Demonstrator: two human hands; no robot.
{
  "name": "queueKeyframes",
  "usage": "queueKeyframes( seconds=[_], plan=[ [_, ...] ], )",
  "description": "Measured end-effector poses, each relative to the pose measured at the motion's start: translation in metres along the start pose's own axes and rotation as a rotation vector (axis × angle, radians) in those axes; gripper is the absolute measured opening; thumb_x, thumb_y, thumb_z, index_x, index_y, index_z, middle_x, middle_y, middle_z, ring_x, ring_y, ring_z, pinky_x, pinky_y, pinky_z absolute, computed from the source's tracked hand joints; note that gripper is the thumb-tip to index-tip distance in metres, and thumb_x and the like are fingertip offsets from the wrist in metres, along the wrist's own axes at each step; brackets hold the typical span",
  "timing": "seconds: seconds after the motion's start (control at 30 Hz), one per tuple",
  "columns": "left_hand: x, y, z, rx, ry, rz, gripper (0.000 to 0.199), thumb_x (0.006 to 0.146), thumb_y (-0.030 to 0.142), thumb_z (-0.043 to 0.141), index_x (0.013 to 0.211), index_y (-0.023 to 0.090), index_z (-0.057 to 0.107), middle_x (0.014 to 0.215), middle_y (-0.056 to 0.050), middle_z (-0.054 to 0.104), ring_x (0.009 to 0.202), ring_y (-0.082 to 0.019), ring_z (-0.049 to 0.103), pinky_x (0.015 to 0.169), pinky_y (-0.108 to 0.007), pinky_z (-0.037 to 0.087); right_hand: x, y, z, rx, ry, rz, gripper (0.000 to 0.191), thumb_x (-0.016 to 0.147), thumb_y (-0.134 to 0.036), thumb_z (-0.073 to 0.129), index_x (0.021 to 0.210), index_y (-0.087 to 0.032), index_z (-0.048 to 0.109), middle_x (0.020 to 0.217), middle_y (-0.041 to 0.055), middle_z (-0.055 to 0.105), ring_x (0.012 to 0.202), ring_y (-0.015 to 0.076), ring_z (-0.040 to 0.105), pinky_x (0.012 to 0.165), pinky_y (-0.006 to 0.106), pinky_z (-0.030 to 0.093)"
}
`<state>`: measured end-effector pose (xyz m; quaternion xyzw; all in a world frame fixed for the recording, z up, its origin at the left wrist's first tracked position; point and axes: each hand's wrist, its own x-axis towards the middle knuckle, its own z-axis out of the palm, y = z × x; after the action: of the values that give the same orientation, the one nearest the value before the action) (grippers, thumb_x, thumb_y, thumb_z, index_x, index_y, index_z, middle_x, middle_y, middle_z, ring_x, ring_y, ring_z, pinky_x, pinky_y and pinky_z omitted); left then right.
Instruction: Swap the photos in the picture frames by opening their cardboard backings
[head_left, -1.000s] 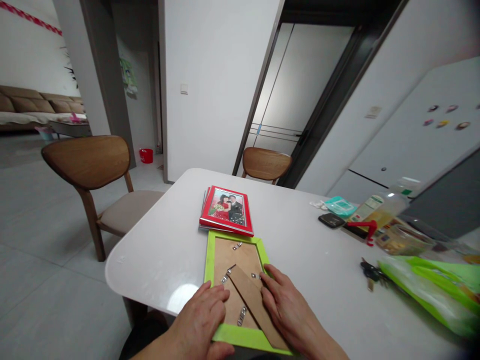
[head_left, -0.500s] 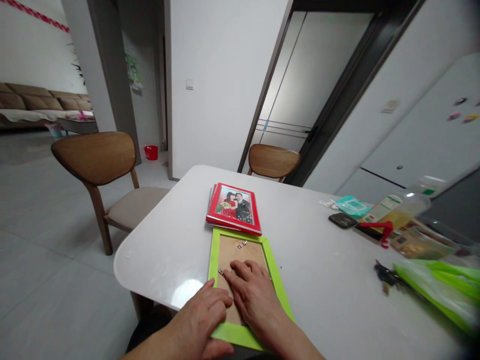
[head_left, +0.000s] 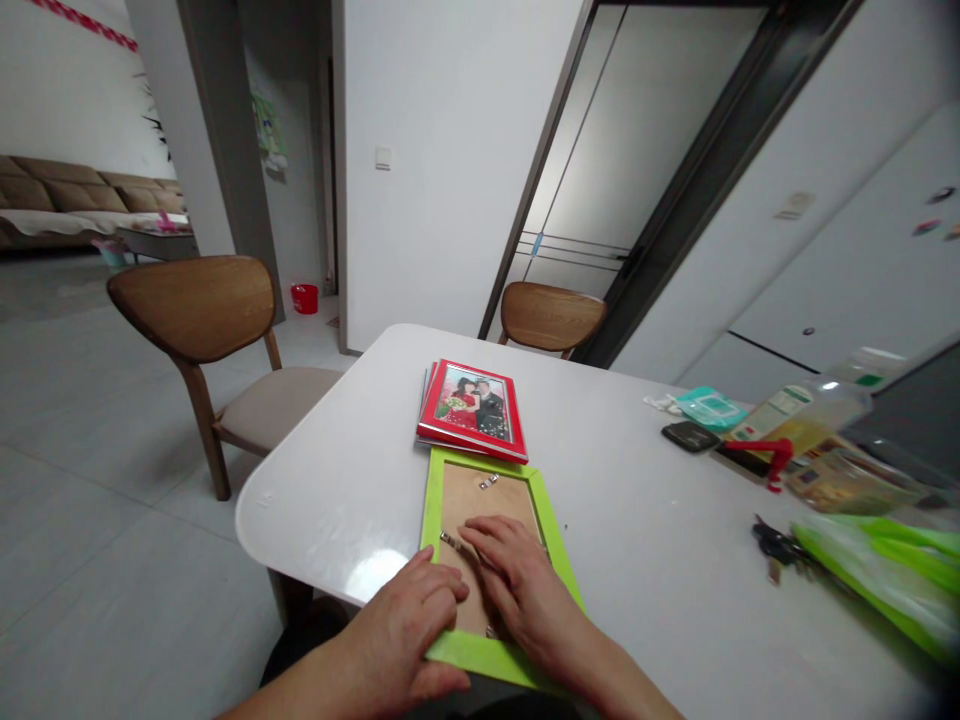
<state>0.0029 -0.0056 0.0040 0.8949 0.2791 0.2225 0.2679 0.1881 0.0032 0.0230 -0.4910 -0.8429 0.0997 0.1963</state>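
A lime-green picture frame [head_left: 559, 545] lies face down at the table's front edge, its brown backing board [head_left: 499, 510] up. Small metal clips [head_left: 489, 482] show on the board at the far end, and another metal clip [head_left: 450, 541] sits by the left side. My left hand [head_left: 416, 620] grips the near left corner, fingers on top and thumb at the front edge. Fingers extended and close together, my right hand [head_left: 517, 580] rests over the board, fingertips beside the left clip. A further clip shows partly under its palm. Touching the far end is a red photo frame [head_left: 517, 420] stacked on others.
To the right are a black wallet-like item [head_left: 690, 436], a teal packet [head_left: 709, 408], a red-handled object [head_left: 776, 455], clear plastic containers [head_left: 847, 485], keys [head_left: 776, 545] and a green plastic bag [head_left: 892, 570]. Wooden chairs [head_left: 195, 310] stand left and behind the table [head_left: 637, 520].
My right hand's fingers have drawn together and shifted slightly off the left clip, which now shows more fully and lies at a different angle. My left hand keeps its hold. The view has shifted slightly.
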Motion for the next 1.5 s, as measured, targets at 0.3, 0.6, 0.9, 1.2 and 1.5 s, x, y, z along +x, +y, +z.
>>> queueKeyframes(
  seconds=[0.3,0.6,0.9,1.2,1.5],
  plan=[
    [-0.005,-0.007,-0.006,-0.001,-0.028,0.021,0.03,0.071,0.037,0.061,0.087,0.018,0.045,0.108,-0.007,0.051,0.104,-0.018,0.044,0.1,-0.039,0.017,-0.043,-0.007,-0.01,0.009,-0.137,-0.123,0.04,0.066,-0.008,0.042,0.098,-0.03,0.056,0.115,0.0011,0.046,0.113,0.0203,0.032,0.093,0.041,0.027],
    [-0.004,0.006,-0.013,-0.006,-0.046,-0.036,0.026,0.068,0.031,0.061,0.083,0.018,0.044,0.106,-0.007,0.053,0.104,-0.018,0.045,0.101,-0.041,0.016,-0.01,0.006,-0.005,0.028,0.062,0.125,0.025,0.075,-0.016,0.039,0.089,-0.021,0.059,0.094,0.0049,0.057,0.089,0.016,0.049,0.081,0.031,0.038],
    [-0.005,0.004,-0.011,-0.014,-0.042,-0.018,0.027,0.067,0.032,0.063,0.08,0.019,0.044,0.107,-0.007,0.053,0.103,-0.018,0.047,0.1,-0.041,0.018,0.056,0.041,0.013,-0.153,0.189,0.343,0.024,0.079,-0.023,0.041,0.074,-0.017,0.063,0.075,0.0065,0.058,0.075,0.0157,0.05,0.069,0.026,0.035],
    [-0.004,0.009,-0.01,-0.023,-0.029,-0.093,0.029,0.061,0.02,0.067,0.081,0.02,0.045,0.104,-0.004,0.054,0.103,-0.018,0.047,0.101,-0.039,0.018,0.071,0.053,0.019,-0.128,0.228,0.49,0.014,0.072,-0.025,0.049,0.061,-0.016,0.055,0.067,0.0038,0.055,0.061,0.0133,0.048,0.055,0.024,0.029],
    [0.002,0.003,0.013,0.219,0.024,0.034,0.031,0.071,0.043,0.057,0.084,0.016,0.048,0.107,-0.015,0.054,0.102,-0.03,0.048,0.092,-0.051,0.03,0.051,0.054,0.0,0.1,0.377,0.509,0.026,0.075,-0.037,0.042,0.069,-0.017,0.057,0.07,0.0033,0.061,0.064,0.0139,0.054,0.06,0.024,0.038]
  ],
)
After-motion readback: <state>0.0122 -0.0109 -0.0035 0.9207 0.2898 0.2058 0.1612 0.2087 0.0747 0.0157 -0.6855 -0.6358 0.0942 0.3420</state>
